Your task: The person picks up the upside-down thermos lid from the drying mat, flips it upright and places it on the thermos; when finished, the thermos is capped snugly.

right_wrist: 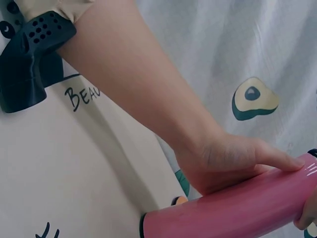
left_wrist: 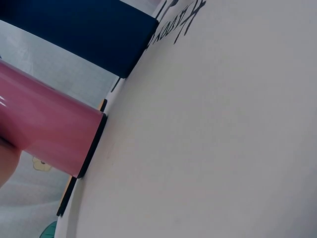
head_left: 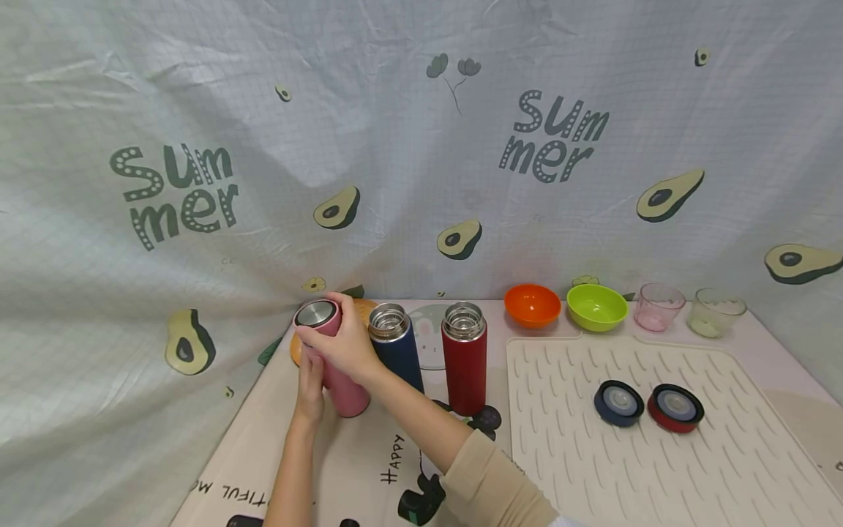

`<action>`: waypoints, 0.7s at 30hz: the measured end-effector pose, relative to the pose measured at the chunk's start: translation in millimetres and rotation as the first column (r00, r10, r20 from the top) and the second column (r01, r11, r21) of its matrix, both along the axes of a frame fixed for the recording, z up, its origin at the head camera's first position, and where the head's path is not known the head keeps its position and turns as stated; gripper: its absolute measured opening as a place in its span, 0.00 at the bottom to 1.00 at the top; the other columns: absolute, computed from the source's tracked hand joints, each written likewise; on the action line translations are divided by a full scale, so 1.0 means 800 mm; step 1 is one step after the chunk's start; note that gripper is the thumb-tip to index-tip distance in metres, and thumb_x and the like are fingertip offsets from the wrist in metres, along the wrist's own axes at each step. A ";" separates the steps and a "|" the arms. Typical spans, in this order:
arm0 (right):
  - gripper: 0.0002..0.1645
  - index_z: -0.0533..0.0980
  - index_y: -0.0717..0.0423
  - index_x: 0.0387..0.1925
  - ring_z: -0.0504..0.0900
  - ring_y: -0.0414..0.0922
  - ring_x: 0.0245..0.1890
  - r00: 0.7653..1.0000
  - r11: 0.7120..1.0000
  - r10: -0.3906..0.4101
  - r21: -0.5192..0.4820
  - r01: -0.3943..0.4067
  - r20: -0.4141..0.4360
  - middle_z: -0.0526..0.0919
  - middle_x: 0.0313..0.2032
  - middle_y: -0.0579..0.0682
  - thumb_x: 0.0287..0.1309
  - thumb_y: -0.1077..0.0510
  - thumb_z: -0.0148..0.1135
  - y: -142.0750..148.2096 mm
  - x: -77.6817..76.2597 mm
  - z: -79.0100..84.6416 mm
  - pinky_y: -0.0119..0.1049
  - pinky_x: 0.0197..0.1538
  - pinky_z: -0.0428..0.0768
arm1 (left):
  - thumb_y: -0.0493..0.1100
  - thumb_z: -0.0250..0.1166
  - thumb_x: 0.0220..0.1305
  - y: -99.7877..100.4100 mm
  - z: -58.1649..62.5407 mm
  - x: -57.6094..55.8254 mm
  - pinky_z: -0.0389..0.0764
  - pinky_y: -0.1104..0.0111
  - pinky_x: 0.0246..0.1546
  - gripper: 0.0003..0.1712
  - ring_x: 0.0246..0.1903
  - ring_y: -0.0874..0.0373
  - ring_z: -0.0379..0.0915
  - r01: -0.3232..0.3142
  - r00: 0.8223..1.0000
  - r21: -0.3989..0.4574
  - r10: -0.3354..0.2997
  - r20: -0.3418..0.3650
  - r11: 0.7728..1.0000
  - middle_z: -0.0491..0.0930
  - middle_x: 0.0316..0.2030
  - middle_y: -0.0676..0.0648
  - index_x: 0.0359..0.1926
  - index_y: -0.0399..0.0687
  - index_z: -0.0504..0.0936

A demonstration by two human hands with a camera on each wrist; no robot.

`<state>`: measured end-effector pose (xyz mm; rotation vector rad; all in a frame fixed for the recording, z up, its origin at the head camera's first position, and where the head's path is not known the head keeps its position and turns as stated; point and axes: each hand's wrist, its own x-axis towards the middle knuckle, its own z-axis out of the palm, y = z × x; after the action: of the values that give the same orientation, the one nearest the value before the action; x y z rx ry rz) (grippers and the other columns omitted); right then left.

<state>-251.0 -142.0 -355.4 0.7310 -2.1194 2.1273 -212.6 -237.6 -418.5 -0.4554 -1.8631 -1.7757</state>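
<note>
A pink thermos (head_left: pixel 345 388) stands on the table at the left, its silver-topped lid (head_left: pixel 317 313) in place. Low on its body, my left hand (head_left: pixel 311 384) holds it from the near side. My right hand (head_left: pixel 347 342) grips the top around the lid, thumb and fingers on either side. In the right wrist view the left hand (right_wrist: pixel 225 161) lies along the pink body, while only part of the right hand (right_wrist: pixel 308 212) shows at the edge. Just to the right stand a blue thermos (head_left: pixel 400 355) and a red thermos (head_left: pixel 466 373), both without lids.
On a cream drying mat (head_left: pixel 560 454) at the right lie a blue lid (head_left: pixel 619 402) and a red lid (head_left: pixel 675 408). Behind it stand an orange bowl (head_left: pixel 532 306), a green bowl (head_left: pixel 596 307), a pink glass (head_left: pixel 658 307) and a greenish glass (head_left: pixel 715 313). A printed curtain (head_left: pixel 395 146) hangs behind.
</note>
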 end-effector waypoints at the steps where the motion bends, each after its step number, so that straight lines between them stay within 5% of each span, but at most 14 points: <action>1: 0.40 0.60 0.51 0.60 0.73 0.38 0.44 1.000 1.000 -0.009 0.005 0.009 0.006 0.70 0.48 0.45 0.47 0.49 0.68 0.000 0.000 0.000 0.30 0.44 0.74 | 0.53 0.39 0.71 0.000 0.000 0.000 0.64 0.76 0.42 0.27 0.46 0.63 0.60 -0.002 1.000 -0.007 0.002 -0.006 1.000 0.64 0.50 0.55 0.63 0.41 0.54; 5: 0.37 0.61 0.50 0.61 0.72 0.41 0.48 0.999 0.997 -0.046 0.054 0.046 -0.009 0.70 0.52 0.48 0.51 0.48 0.63 -0.001 0.003 0.001 0.32 0.48 0.72 | 0.51 0.37 0.71 0.000 0.000 0.001 0.62 0.75 0.45 0.29 0.48 0.63 0.59 -0.024 1.000 -0.031 0.024 0.007 0.999 0.64 0.51 0.57 0.64 0.36 0.51; 9: 0.36 0.59 0.53 0.63 0.73 0.42 0.50 1.000 1.000 0.005 0.013 -0.005 0.017 0.72 0.53 0.53 0.55 0.52 0.59 0.001 0.002 0.001 0.33 0.51 0.71 | 0.51 0.37 0.71 -0.001 -0.001 0.001 0.63 0.76 0.46 0.30 0.48 0.64 0.60 -0.036 0.999 -0.041 0.037 0.022 0.999 0.64 0.50 0.58 0.64 0.34 0.50; 13: 0.38 0.60 0.50 0.60 0.73 0.39 0.47 0.998 0.998 0.038 -0.044 -0.036 0.054 0.72 0.50 0.46 0.50 0.51 0.65 0.002 0.000 -0.001 0.31 0.48 0.73 | 0.49 0.38 0.71 -0.008 -0.004 -0.004 0.65 0.77 0.45 0.24 0.48 0.64 0.61 0.005 1.000 -0.050 -0.004 0.020 0.999 0.64 0.51 0.57 0.63 0.44 0.55; 17: 0.38 0.60 0.50 0.61 0.71 0.39 0.49 1.000 0.999 -0.006 0.035 0.006 0.005 0.69 0.51 0.46 0.50 0.49 0.66 0.001 0.000 -0.002 0.32 0.49 0.71 | 0.48 0.41 0.71 -0.026 -0.018 -0.015 0.69 0.77 0.32 0.14 0.38 0.65 0.64 0.026 0.998 -0.066 -0.023 0.058 0.998 0.68 0.44 0.57 0.55 0.58 0.63; 21: 0.38 0.57 0.55 0.65 0.70 0.42 0.52 0.999 0.999 0.033 0.032 -0.033 -0.005 0.69 0.55 0.54 0.56 0.53 0.60 0.002 0.004 -0.003 0.32 0.53 0.69 | 0.50 0.44 0.70 -0.038 -0.029 -0.020 0.66 0.74 0.23 0.12 0.31 0.65 0.64 0.023 0.997 -0.063 -0.018 0.071 0.998 0.69 0.40 0.56 0.51 0.61 0.66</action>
<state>-248.2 -140.5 -357.4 0.7798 -2.1587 2.1088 -228.8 -268.3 -441.8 -0.4424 -1.9757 -1.7708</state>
